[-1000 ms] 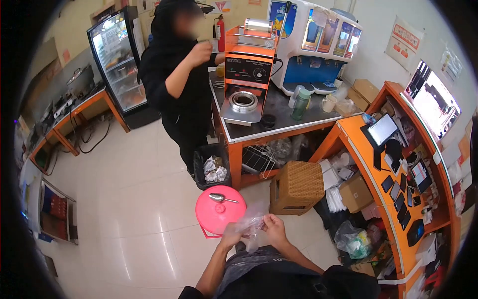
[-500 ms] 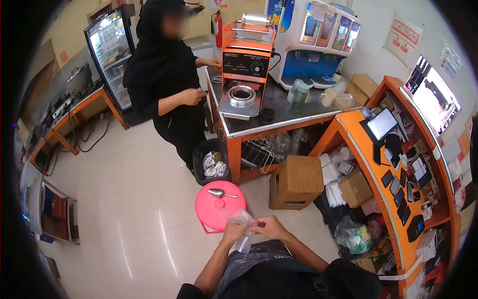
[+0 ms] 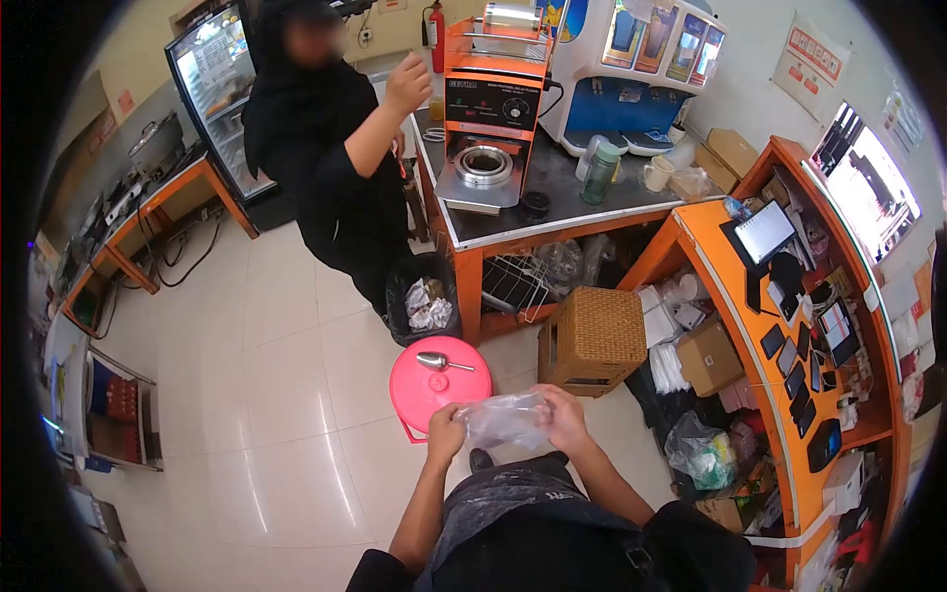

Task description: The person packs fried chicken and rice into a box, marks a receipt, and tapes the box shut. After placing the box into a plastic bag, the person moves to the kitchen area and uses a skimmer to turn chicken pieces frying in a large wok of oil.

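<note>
Stretched between my two hands is a clear plastic bag (image 3: 501, 422), held in front of my dark apron (image 3: 508, 508). My left hand (image 3: 446, 432) is closed on its left side, and my right hand (image 3: 564, 418) grips the right side with the fingers partly behind the film. Just beyond the bag stands a tub with a round pink lid (image 3: 414, 380). A metal scoop (image 3: 434, 361) lies on that lid, its handle pointing right.
A black-lined bin (image 3: 424, 314) and a wicker stool (image 3: 597, 340) stand ahead. Behind them an orange sealing machine (image 3: 490, 109) sits on a table beside a green bottle (image 3: 601, 176). A co-worker in black (image 3: 321, 158) stands left of it. An orange counter (image 3: 730, 286) curves along the right.
My hands have moved apart, spreading the bunched bag out wide. The co-worker has raised a hand beside the machine. My view has shifted slightly.
</note>
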A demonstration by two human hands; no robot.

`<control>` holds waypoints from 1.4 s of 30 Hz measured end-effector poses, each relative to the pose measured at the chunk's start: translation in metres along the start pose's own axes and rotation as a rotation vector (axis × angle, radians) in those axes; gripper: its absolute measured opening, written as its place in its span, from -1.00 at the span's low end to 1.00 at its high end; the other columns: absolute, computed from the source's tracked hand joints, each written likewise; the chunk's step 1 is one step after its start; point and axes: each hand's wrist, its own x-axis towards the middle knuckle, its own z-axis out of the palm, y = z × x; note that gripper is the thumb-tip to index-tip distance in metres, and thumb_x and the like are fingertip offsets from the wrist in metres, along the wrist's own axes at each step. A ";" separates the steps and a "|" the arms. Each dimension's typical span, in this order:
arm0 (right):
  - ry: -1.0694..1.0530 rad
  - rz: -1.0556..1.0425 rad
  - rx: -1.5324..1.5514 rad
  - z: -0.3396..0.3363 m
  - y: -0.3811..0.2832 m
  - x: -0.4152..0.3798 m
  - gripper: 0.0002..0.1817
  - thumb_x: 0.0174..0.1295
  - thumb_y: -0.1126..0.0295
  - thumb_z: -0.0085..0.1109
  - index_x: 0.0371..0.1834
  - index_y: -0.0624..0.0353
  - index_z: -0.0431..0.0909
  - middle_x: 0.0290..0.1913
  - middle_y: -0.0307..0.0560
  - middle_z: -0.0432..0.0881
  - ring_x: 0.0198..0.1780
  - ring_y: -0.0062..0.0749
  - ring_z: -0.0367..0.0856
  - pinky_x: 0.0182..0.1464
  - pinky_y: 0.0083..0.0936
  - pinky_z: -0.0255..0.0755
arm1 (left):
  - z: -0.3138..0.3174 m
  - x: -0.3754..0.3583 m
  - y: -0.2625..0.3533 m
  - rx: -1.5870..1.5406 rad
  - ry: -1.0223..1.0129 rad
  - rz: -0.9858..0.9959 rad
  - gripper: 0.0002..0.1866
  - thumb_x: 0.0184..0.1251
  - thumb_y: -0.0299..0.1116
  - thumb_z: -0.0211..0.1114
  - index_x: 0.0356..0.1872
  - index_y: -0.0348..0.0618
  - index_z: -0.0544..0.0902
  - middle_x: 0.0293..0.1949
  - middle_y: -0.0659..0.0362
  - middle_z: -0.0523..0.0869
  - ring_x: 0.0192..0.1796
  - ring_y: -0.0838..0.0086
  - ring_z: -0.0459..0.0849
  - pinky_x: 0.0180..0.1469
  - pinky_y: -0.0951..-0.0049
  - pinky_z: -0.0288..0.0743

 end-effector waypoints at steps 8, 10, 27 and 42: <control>0.034 -0.403 -1.128 0.002 0.027 -0.011 -0.72 0.10 0.26 0.32 -0.36 0.30 0.59 -0.53 -0.07 0.62 -0.45 -0.53 0.57 -0.38 -0.47 0.42 | 0.008 -0.007 0.007 -1.004 -0.087 -0.406 -0.87 0.30 -0.41 0.15 -0.32 -0.20 0.64 -0.32 0.12 0.70 -0.31 0.42 0.67 -0.29 0.44 0.54; 0.148 -0.467 -1.009 -0.014 0.036 0.003 -0.74 0.07 0.29 0.31 -0.42 0.32 0.60 -0.55 -0.02 0.62 -0.45 -0.52 0.58 -0.38 -0.46 0.42 | 0.007 -0.008 0.002 -0.292 -0.183 -0.213 -0.83 0.22 -0.32 0.26 -0.41 -0.22 0.62 -0.38 0.08 0.71 -0.36 0.35 0.68 -0.29 0.39 0.53; -0.002 -0.417 -0.893 -0.023 -0.062 -0.037 -0.61 -0.09 0.39 0.54 -0.64 0.17 0.37 -0.56 -0.39 0.46 -0.49 -0.75 0.36 -0.44 -0.69 0.30 | -0.029 0.017 -0.025 0.094 0.320 0.140 -0.84 0.13 -0.41 0.28 -0.53 -0.29 0.58 -0.66 0.17 0.54 -0.53 0.53 0.48 -0.46 0.42 0.36; 0.212 -0.589 -0.912 -0.048 -0.032 0.011 -0.87 0.01 0.60 0.20 -0.63 0.23 0.49 -0.64 -0.40 0.40 -0.51 -0.72 0.32 -0.53 -0.57 0.23 | -0.045 0.013 -0.024 0.268 0.275 0.092 -0.77 0.07 -0.35 0.36 -0.58 -0.32 0.60 -0.74 0.24 0.48 -0.62 0.60 0.38 -0.53 0.45 0.32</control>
